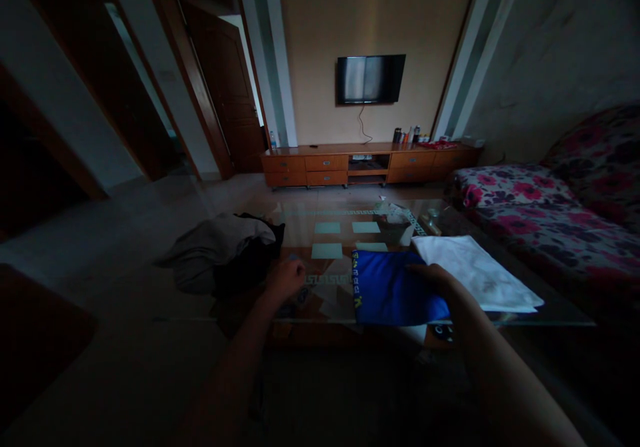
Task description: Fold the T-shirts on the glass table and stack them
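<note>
A folded blue cloth with yellow and white markings along its left side lies at the front of the glass table. My right hand is over its right part, fingers bent onto the fabric; their undersides are hidden. Partly behind that hand is a folded white cloth. Left of the blue cloth, my left hand is above the table with its fingers curled in, and nothing shows in it. Beyond it on the left is a loose pile of grey clothing and black clothing.
The glass table has a thin front edge. A crumpled plastic bag and a small glass dish are toward its back. A flowered sofa stands on the right. Against the far wall is a wooden cabinet below a television.
</note>
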A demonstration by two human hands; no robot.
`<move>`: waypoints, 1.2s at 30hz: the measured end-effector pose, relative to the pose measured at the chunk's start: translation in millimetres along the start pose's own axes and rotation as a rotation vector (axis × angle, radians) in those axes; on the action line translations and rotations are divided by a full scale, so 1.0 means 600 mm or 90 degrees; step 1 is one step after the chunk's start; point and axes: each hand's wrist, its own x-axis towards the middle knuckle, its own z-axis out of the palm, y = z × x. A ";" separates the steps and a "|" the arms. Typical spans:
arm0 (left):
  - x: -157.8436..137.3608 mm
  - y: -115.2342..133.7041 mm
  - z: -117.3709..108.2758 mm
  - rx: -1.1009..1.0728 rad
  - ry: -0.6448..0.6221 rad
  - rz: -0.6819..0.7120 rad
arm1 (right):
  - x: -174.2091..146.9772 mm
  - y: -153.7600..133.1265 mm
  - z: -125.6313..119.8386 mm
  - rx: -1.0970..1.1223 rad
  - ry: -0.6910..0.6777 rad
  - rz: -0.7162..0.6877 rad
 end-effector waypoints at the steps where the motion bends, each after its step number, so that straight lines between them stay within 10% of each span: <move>1: 0.000 0.003 0.002 -0.014 -0.001 0.005 | -0.003 -0.006 0.009 0.032 -0.007 0.003; 6: -0.001 0.022 0.008 -0.181 -0.035 0.114 | -0.026 -0.065 0.068 0.161 -0.023 -0.037; 15: -0.040 0.105 -0.055 -0.373 0.066 0.246 | -0.168 -0.223 0.052 0.150 -0.288 -0.439; 20: -0.057 0.120 -0.058 -0.502 -0.230 0.245 | -0.221 -0.246 0.048 0.136 -0.341 -0.497; 36: -0.062 0.156 -0.002 -0.682 -0.139 0.144 | -0.201 -0.222 0.073 0.031 -0.155 -0.567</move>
